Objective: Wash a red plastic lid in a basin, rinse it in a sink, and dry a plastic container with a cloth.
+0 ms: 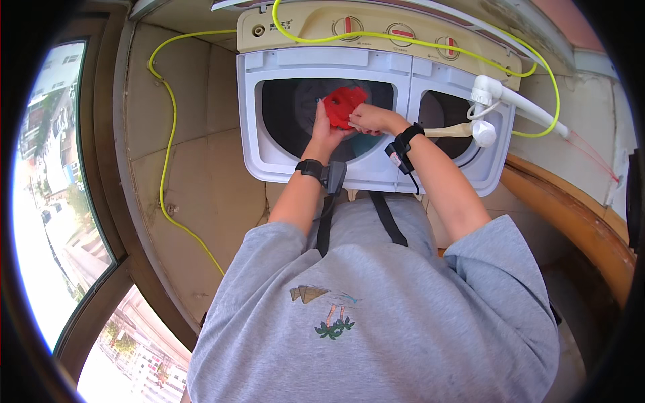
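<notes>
Both hands are over the left tub opening of a white twin-tub washing machine. Between them is a small red item with an uneven edge; whether it is cloth or soft plastic I cannot tell. My left hand supports it from the left and below, fingers partly hidden behind it. My right hand pinches its lower right edge with curled fingers. Down in the dark tub, a round paler shape shows behind the red item, and something greenish lies low on the right.
The beige control panel has several red-marked knobs. A yellow hose crosses the panel and runs down the tiled wall. A white pipe fitting with a cream hose overhangs the smaller right tub. Left is a window; right, a curved wooden edge.
</notes>
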The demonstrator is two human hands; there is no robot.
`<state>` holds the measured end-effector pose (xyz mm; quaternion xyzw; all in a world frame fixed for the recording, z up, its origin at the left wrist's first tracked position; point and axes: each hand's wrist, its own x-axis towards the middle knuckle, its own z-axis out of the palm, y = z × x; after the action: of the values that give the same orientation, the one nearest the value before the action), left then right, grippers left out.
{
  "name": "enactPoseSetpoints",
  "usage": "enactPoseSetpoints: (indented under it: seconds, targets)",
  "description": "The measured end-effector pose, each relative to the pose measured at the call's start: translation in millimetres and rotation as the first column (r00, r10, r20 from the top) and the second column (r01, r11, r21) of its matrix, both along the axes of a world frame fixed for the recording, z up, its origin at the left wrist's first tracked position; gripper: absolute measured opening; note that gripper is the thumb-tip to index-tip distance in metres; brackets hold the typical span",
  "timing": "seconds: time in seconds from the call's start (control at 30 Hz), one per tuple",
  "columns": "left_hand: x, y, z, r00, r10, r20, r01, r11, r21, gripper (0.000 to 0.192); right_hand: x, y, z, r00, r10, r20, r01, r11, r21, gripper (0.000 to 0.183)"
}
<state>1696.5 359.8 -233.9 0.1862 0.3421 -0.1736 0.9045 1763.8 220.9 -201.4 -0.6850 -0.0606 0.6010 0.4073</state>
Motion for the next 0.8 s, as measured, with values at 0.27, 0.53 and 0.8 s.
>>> enactPoseSetpoints:
  seconds: [0.27, 0.53, 0.8]
  targets:
    - [-11.0, 39.9, 15.6, 0.897, -0.411, 0.165, -0.094, 0.188, 0.978, 0.037, -0.7, 2.8, 6.6, 0.962, 0.094, 0.257, -0.04, 0.977, -0.21, 0.037]
    - [-15.6, 37.6, 47.8, 0.722, -0.692, 0.016, -0.208, -0.195, 0.959, 0.05, 1.0, -3.4, 2.8, 0.993, -0.066, 0.1, 0.07, 0.997, -0.04, 0.035]
    - [-14.5, 36.5, 45.3, 0.593, -0.783, -0.187, -0.138, -0.327, 0.935, 0.059, 0.5, -7.0, 18.9, 0.995, -0.068, -0.069, 0.074, 0.993, 0.092, 0.031]
